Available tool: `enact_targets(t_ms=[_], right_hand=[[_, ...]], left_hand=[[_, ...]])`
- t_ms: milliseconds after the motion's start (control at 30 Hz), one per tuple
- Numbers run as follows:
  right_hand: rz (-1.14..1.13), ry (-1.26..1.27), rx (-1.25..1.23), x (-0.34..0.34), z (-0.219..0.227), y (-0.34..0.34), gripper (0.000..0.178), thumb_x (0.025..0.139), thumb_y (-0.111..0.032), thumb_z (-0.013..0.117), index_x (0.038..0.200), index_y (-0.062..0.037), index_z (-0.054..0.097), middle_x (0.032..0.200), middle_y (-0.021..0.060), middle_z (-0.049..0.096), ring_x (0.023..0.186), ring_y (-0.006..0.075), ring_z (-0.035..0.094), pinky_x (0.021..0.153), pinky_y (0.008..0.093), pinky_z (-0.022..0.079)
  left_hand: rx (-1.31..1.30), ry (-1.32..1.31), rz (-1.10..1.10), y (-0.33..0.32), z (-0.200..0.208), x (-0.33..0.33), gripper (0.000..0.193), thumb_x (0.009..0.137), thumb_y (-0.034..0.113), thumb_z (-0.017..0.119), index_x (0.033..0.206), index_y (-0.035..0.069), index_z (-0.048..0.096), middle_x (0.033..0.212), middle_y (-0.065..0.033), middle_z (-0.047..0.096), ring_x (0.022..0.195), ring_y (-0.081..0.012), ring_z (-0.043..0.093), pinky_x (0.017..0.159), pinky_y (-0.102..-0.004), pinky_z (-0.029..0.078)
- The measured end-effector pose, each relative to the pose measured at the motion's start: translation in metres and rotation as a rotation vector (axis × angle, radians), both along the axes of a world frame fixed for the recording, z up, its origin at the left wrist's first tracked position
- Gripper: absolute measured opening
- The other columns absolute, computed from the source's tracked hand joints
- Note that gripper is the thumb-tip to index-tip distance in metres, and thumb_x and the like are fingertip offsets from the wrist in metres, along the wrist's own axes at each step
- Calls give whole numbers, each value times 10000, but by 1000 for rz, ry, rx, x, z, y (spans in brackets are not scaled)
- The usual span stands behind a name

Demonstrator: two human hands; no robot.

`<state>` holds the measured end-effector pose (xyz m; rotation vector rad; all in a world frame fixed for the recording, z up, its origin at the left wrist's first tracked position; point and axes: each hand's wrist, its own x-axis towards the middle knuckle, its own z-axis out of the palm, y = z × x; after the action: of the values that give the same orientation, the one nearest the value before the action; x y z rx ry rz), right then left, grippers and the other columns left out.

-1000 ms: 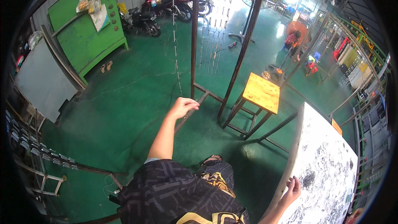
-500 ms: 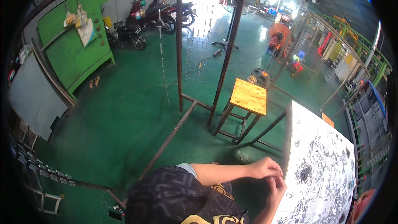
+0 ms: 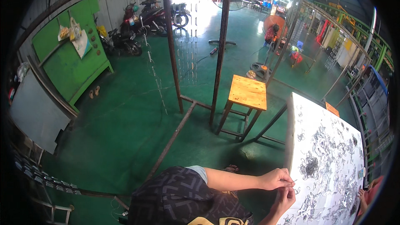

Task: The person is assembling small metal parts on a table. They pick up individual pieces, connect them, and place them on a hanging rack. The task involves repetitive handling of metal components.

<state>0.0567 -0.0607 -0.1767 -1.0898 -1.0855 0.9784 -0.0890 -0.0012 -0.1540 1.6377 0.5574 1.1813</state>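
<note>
Both hands meet at the near left edge of a white-topped table (image 3: 296,137). My left hand (image 3: 276,179) is closed in a pinch, and a small thin dark piece, perhaps a bent wire hook, pokes out from its fingertips. Just below it, almost touching, my right hand (image 3: 285,200) is also closed with fingertips drawn together; what lies in them is too small to make out. Many small dark bent pieces are scattered over the tabletop, with a dense dark heap (image 3: 309,166) of them near my hands.
Across the table is another person's hand (image 3: 362,200), near a small round container (image 3: 361,173). A wooden-topped stool (image 3: 248,92) stands beyond the table's left corner. A metal frame (image 3: 173,133) rises to the left. Farther off are motorbikes (image 3: 156,18) and a green cabinet (image 3: 62,50).
My view has shifted slightly. My hands stay together at the table edge, and a thin dark piece now shows at the left fingertips. The other person's hand has come into sight.
</note>
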Motion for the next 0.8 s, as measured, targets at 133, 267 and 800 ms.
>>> enact_targets(t_ms=[133,267,800], right_hand=[[-124,-150,3,-1,-1,-4,232,936,-175,625,842,37,617,756,52,619,712,104,552,687,231,445],[-167,-177,-29,-1,1,-10,229,937,-163,616,843,46,616,762,60,623,711,110,554,680,234,444],[-168,-148,-76,15,-25,-27,243,944,-168,613,892,69,629,820,76,652,761,102,581,696,223,469]], left_hand=[[-165,-26,-62,4,-9,11,197,861,158,673,976,7,724,874,-90,670,877,-177,604,789,-293,481],[-215,-12,-90,9,-20,22,189,845,147,681,941,-12,721,877,-107,686,865,-184,637,785,-303,493],[-283,-2,-116,-3,-30,29,168,762,123,713,852,-18,716,799,-92,713,751,-150,663,715,-291,506]])
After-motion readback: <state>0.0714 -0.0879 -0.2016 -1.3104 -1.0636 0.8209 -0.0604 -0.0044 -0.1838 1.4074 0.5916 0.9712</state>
